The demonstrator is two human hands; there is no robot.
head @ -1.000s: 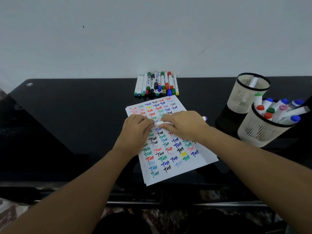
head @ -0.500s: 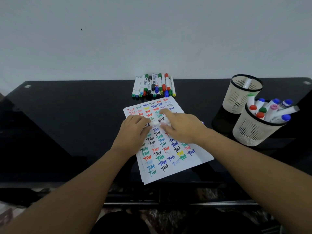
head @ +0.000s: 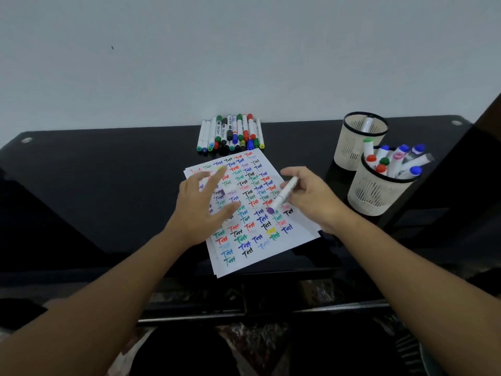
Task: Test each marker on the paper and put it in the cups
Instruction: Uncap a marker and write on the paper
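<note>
A person's two bare hands hover apart over a sheet of paper (head: pixel 252 240) on a black glossy table (head: pixel 95 185). The right hand (head: pixel 311 198) pinches a white marker (head: pixel 283 195) between thumb and fingers; the marker slants down to the left, and its purple end (head: pixel 270 211) sits just above or on the paper, which one cannot be told. The left hand (head: pixel 202 206) is blurred, fingers spread and relaxed above the left part of the sheet; a small white and purple shape (head: pixel 227 189), perhaps a cap, shows just beyond its fingers, and whether the hand holds it cannot be told.

The paper is covered in rows of the same short word written in red, green, blue, black and yellow. At its far edge lies a row of markers (head: pixel 230 134) side by side against a pale wall (head: pixel 244 55). To the right stand two cream mesh cups with black rims: the near cup (head: pixel 376 196) is full of markers with coloured caps, the far cup (head: pixel 352 147) holds a single white one
</note>
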